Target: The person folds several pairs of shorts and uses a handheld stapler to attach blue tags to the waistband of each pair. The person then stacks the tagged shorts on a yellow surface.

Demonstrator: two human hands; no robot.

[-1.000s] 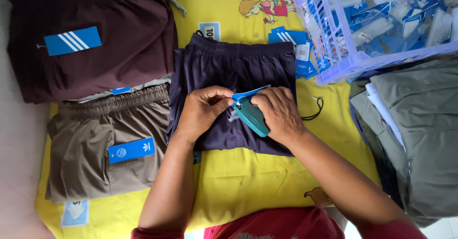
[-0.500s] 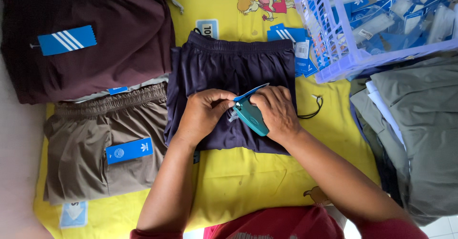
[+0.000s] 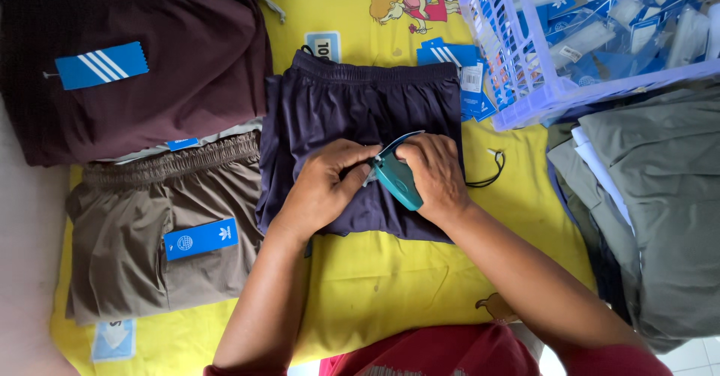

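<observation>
Right hand (image 3: 439, 177) gripping teal tagging gun (image 3: 397, 183), left hand (image 3: 322, 188) pinching purple shorts (image 3: 360, 113); tag-filled lilac basket (image 3: 517, 83) nearby.

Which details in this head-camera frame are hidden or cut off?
- Tip of the teal tagging tool: hidden between the left hand and right hand.
- Blue tag at the tool: mostly covered by the fingers.
- Contents of the lilac basket: blurred behind its lattice, cut off by the top edge.
- Grey garments: cut off by the right edge.

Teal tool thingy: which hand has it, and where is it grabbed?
The right hand grips the teal tool around its body. The left hand pinches the dark purple shorts at the tool's tip.
</observation>
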